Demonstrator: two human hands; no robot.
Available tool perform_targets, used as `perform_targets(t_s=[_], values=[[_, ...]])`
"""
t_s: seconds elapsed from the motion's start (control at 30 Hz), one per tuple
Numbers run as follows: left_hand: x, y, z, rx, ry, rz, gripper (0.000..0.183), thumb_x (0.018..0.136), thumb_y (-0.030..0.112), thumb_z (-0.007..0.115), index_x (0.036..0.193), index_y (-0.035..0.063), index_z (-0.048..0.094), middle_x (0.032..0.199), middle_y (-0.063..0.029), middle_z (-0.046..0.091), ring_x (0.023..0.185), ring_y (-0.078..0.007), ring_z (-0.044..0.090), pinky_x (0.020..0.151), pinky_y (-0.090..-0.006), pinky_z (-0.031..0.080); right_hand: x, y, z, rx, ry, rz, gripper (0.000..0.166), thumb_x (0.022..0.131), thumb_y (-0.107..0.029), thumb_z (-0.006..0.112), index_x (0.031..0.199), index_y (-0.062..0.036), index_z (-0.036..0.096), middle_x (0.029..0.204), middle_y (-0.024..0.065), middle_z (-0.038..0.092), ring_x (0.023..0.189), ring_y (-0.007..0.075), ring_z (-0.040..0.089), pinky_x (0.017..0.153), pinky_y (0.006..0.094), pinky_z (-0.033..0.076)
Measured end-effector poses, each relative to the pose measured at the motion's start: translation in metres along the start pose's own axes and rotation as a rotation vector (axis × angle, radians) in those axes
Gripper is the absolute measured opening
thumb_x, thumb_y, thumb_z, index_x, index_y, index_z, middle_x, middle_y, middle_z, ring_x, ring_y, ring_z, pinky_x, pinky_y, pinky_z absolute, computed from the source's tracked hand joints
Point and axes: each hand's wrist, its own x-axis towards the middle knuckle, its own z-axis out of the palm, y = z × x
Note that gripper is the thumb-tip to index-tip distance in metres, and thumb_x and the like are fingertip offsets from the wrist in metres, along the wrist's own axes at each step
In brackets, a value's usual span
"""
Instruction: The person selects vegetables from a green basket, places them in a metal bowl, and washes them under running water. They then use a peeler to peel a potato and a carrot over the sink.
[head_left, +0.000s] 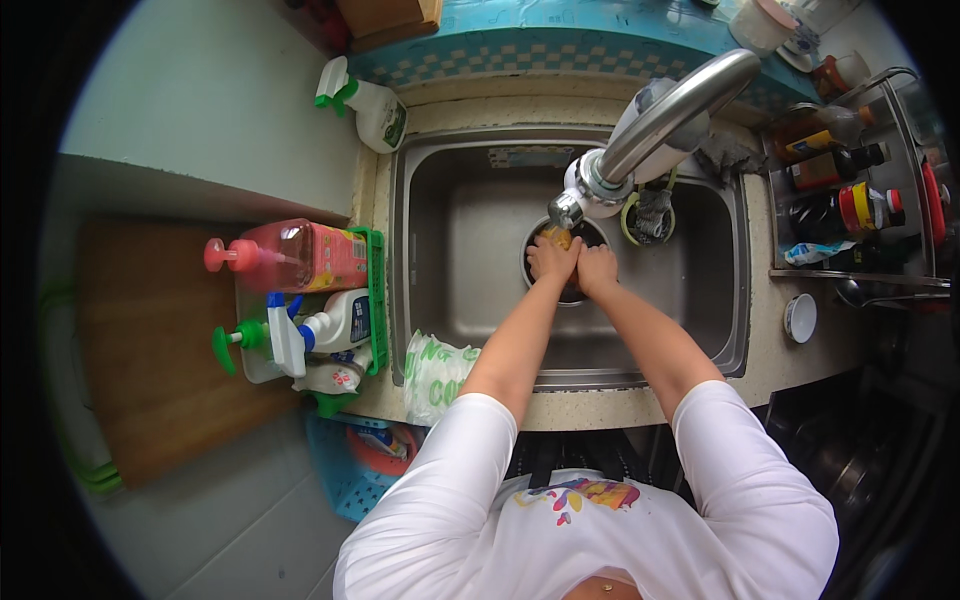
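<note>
Both hands are inside a round bowl or pot (528, 275) with a pale rim and a dark inside, standing in the stainless steel sink (480, 262). My left hand (553, 259) lies against a yellow-orange item (556, 237), too covered to name. Touching it on the right is my right hand (598, 265), its fingers bent down into the bowl. What the fingertips grip is hidden. Just above the hands hangs the metal spout head (566, 210) of the faucet (675, 116). A light-green strainer-like holder (628, 234) with a grey mesh scrubber (655, 214) sits right of the bowl.
A crumpled plastic bag (435, 379) hangs over the sink's front left edge. On the left, a green basket (377, 300) holds a red pump bottle (300, 259) and a spray bottle (337, 322). Another spray bottle (379, 112) stands behind. At right are a bottle rack (855, 274) and a small bowl (801, 319).
</note>
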Motion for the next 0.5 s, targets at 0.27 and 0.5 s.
perform_targets(t_s=[0.27,0.5], values=[[0.016,0.0,0.016,-0.362,-0.001,-0.01,0.052,0.08,0.032,0.068,0.115,-0.0035,0.054,0.11,-0.0223,0.056,0.11,-0.0349,0.053,0.089,-0.0422,0.048,0.004,0.015,0.014,0.597,0.265,-0.149,0.04,0.088,-0.016,0.052,0.126,-0.0022,0.05,0.125,0.0197,0.054,0.115,0.0314,0.052,0.094,0.0381,0.044],[-0.035,-0.022,-0.042,-1.507,-0.456,0.181,0.036,0.083,0.005,0.053,0.118,-0.002,0.047,0.115,-0.0114,0.056,0.114,-0.0222,0.053,0.094,-0.0354,0.044,-0.007,-0.031,-0.041,1.864,-0.019,-0.014,0.058,0.084,-0.033,0.071,0.127,-0.0029,0.044,0.112,0.0116,0.057,0.096,0.0177,0.057,0.084,0.0298,0.047]])
